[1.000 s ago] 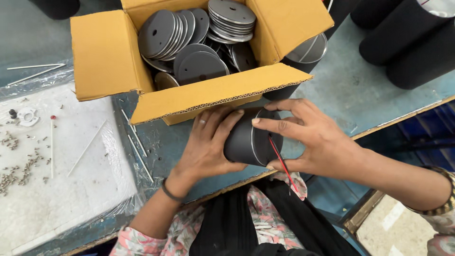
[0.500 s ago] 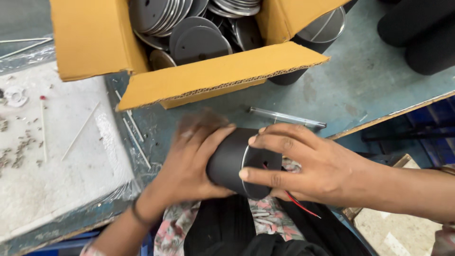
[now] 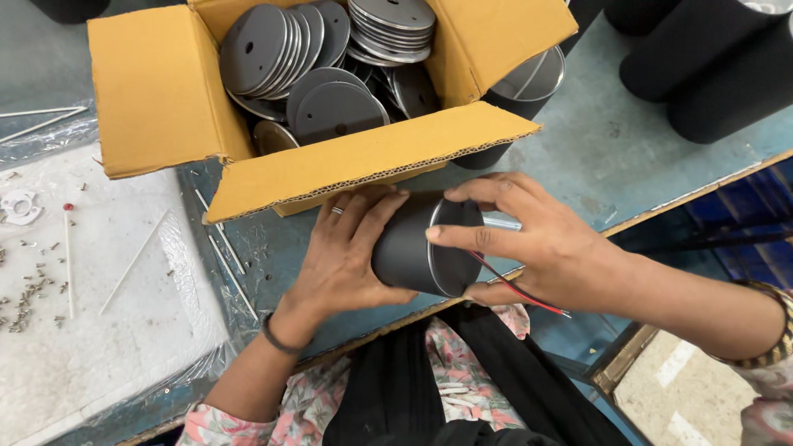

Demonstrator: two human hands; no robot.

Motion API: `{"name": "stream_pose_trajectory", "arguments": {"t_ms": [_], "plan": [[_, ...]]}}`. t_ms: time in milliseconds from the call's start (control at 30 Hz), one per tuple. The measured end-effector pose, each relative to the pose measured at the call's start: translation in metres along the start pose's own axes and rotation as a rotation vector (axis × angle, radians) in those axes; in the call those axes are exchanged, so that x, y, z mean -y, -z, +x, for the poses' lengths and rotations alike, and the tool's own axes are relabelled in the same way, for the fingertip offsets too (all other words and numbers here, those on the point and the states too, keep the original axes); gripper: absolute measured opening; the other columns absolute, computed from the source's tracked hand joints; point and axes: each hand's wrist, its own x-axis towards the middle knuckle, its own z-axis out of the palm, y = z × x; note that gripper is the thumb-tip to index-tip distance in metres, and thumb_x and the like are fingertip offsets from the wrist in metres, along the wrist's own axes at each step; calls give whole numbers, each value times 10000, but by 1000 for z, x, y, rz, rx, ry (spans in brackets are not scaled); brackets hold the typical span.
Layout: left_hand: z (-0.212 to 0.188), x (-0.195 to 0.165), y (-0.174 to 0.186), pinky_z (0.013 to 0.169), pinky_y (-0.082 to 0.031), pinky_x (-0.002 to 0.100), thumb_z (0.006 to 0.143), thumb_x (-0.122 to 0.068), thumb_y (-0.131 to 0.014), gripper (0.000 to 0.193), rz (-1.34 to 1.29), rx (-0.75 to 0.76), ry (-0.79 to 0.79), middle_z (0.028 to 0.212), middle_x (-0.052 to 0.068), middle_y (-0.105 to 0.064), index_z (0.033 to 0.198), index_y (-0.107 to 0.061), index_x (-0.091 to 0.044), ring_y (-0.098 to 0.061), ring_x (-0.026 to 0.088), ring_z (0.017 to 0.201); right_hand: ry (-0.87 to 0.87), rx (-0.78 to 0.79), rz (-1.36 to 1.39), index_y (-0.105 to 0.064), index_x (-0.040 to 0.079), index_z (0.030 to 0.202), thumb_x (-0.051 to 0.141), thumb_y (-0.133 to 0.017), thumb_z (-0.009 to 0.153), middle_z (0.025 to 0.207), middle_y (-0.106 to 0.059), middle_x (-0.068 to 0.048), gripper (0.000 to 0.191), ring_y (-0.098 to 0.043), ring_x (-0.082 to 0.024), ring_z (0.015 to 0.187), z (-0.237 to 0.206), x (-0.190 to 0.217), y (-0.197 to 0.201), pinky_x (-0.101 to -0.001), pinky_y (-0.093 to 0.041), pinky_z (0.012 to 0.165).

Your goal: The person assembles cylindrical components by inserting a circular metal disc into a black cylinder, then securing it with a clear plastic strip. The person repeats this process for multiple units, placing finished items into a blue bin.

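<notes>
We see both hands on a dark cylinder [image 3: 410, 248] lying on its side at the near edge of the blue worktop [image 3: 595, 149], just in front of the cardboard box [image 3: 157, 91]. Left hand [image 3: 347, 252] wraps the cylinder body from the left, fingers [image 3: 363, 219] curled over the top, so closed on it. Right hand [image 3: 549, 244] covers the open metal-rimmed end, fingers [image 3: 471, 237] spread across the rim, thumb under, also gripping it. Red and black wires [image 3: 516, 289] trail from that end under the right palm. The box holds grey metal discs [image 3: 334, 107], some stacked, some leaning. More black cylinders [image 3: 710, 66] stand at far right. To the left we note a white sheet [image 3: 99, 314] with small screws [image 3: 25, 301] and thin rods [image 3: 132, 263].
</notes>
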Motion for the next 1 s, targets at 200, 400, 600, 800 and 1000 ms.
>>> {"name": "stream_pose_trajectory", "arguments": {"t_ms": [200,400,600,800,1000], "plan": [[-8,-21,-11,1090,-394,576,592,-465,-895,994,98,-114,131,1326,204,-565,1414,-503,-67,-557,397,1242,-175,24,116,-636,203,1356,362,-941,592,1365,-561,-165,838,-555,-369,1262,3,-10,3,-465,-474,1026],[-24,-51,-27,1142,-349,609,703,-424,-895,932,191,-218,230,1389,243,-494,1447,-459,-69,-497,440,1316,-355,69,375,-621,192,1392,321,-920,632,1399,-570,-140,826,-607,-293,1281,4,-9,8,-406,-530,1032],[-51,-74,23,1069,-412,540,761,-572,-876,895,-5,-36,239,1381,185,-531,1437,-503,-119,-540,394,1278,-343,158,363,-641,215,1370,321,-917,606,1418,-560,-136,819,-585,-301,1284,-4,2,14,-416,-522,995],[-16,-36,37,1099,-377,572,557,-594,-868,1100,-80,193,102,1376,189,-550,1445,-467,-84,-534,442,1262,-51,138,268,-638,229,1362,319,-911,694,1466,-510,-172,728,-506,-357,1317,-13,18,9,-424,-509,1036],[19,-10,15,1088,-379,574,526,-508,-887,1087,-56,190,81,1392,159,-566,1469,-497,-131,-543,398,1282,-135,-4,170,-641,230,1370,277,-922,646,1441,-530,-163,778,-529,-356,1310,-8,-3,10,-434,-499,1063]]}}
